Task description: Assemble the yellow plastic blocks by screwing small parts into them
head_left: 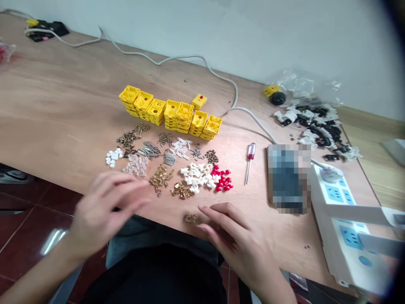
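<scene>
So, far upper left there's a dark bundle [52, 29] with a bit of yellow on it, lying on the wooden table [79, 84]. Lower left is the left hand [98, 211], kinda blurry, fingers loosely bent with a clear gap to the thumb; I can't see anything in it. Just above it sit some little white bits [113, 157] and then clear plastic pieces [136, 165]. Moving along to the middle: a heap of brass parts [161, 177], with stacked yellow housings [171, 110] in a row further up the frame. Below centre, near the table edge, is one small clear-and-brass piece [190, 218], lying just beside the right hand's fingertips. Above that are white plastic parts [198, 174] running into red caps [225, 181]. The right hand [238, 238] is lower centre-right, fingers half curled, thumb apart from the index, nothing visible in its grip. Then comes a screwdriver [251, 152] with its tip pointing down the frame, a pixelated-out item [286, 177], a messy black-and-white pile [316, 122] at upper right, and a big power strip [329, 249] at lower right.
</scene>
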A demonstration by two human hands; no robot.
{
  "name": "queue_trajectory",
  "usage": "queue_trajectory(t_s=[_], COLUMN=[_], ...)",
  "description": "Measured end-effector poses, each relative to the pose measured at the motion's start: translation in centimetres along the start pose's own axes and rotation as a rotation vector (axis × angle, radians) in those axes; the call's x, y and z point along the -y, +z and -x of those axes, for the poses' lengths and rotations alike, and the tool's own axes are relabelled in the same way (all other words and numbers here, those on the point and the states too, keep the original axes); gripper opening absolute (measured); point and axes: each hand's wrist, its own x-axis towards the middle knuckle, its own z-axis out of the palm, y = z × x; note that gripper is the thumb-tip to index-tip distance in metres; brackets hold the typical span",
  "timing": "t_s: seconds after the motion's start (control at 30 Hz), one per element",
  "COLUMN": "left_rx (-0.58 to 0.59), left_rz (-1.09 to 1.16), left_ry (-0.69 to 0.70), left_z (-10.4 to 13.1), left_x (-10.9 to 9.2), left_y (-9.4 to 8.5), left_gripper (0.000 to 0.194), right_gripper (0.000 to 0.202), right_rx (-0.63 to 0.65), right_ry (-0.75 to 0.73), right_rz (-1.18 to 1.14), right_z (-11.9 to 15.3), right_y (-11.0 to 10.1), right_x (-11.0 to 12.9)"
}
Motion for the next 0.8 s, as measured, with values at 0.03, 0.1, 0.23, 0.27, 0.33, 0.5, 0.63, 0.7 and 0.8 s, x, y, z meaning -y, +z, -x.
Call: queue_trajectory(t_s=[0.03, 0.1, 0.23, 0.27, 0.33, 0.5, 0.63, 0.7, 0.8], left_rx=[-0.078, -0.142, -0.112, -0.095, -0.073, -0.114, -0.191, -0.208, -0.202], left_rz=[-0.086, -0.210, -0.299, -0.292, -0.278, -0.302, -0.270, -0.245, -0.235], left_ry=[-0.037, -0.135, -0.232, -0.220, -0.188, -0.158, -0.179, -0.194, -0.184], left_z=[0.3, 0.8, 1.4, 1.4, 1.3, 1.1, 1.3, 1.4, 1.4], left_x=[1.1, 3.0, 5.4, 5.7, 6.1, 6.3, 6.6, 6.7, 6.8], left_y=[-1.0, -2.5, -3.4, -3.2, -2.6, -1.3, -0.9, -0.8, -0.7], left_gripper=[0.022, 0.012, 0.020, 0.021, 0.021, 0.017, 0.013, 0.013, 0.012], right_gripper=[0.024, 0.022, 0.020, 0.018, 0.016, 0.018, 0.014, 0.014, 0.019], right_rx=[0.006, 0.021, 0.114, 0.135, 0.168, 0.235, 0.323, 0.333, 0.359], right_ry=[-0.013, -0.051, -0.169, -0.206, -0.276, -0.396, -0.433, -0.453, -0.467], right_rz=[0.033, 0.092, 0.194, 0.234, 0.330, 0.499, 0.589, 0.612, 0.656], right_z=[-0.3, -1.4, -5.2, -6.3, -8.7, -14.2, -18.2, -19.7, -21.2], right_y=[-0.3, -0.7, -0.3, -0.1, 0.5, 2.3, 4.1, 4.8, 5.6], right_x=[0.1, 0.3, 1.3, 1.8, 2.8, 3.9, 3.3, 3.3, 3.8])
